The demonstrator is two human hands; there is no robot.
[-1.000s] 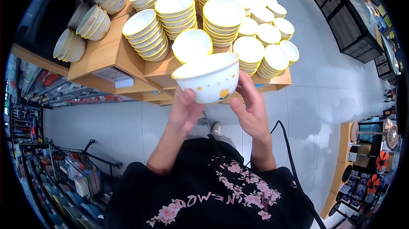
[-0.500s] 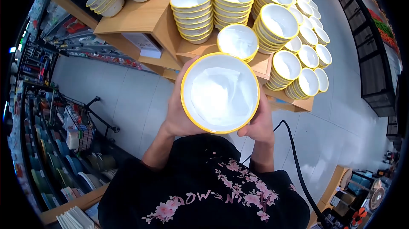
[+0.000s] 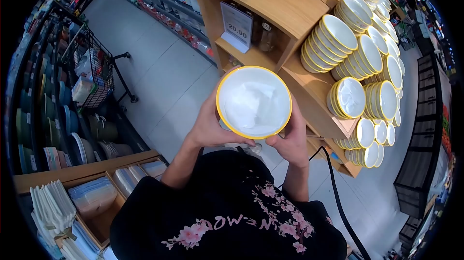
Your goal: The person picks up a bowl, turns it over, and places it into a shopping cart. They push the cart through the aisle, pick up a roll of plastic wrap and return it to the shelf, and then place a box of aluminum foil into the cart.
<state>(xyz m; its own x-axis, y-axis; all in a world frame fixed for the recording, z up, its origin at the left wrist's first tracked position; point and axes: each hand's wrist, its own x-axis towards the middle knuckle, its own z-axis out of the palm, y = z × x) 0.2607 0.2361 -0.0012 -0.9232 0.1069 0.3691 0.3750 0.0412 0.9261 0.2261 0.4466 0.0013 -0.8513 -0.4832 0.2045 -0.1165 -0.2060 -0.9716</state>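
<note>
A white bowl with a yellow rim (image 3: 254, 101) is held in front of my body, its open top facing up at me. White, crinkled wrapping seems to lie inside it. My left hand (image 3: 209, 123) is closed around the bowl's left side, thumb along the near edge. On the opposite side my right hand (image 3: 293, 140) grips it, thumb near the front rim. Whether more bowls are nested underneath is hidden. To the right, a short stack of matching bowls (image 3: 349, 98) stands on the corner of a wooden display stand (image 3: 309, 83).
More bowl stacks (image 3: 333, 40) fill the stand's steps. A price sign (image 3: 237, 27) and a glass jar (image 3: 267, 37) sit in its cubby. A shopping cart (image 3: 94, 74) stands left, beside dish shelves. A black cable (image 3: 336, 192) hangs at my right. Folded cloths (image 3: 53, 207) lie lower left.
My view has turned left, so the display stand has shifted right and the cart shows more fully. Both hands still hold the bowl, which now appears smaller and farther from the stacks.
</note>
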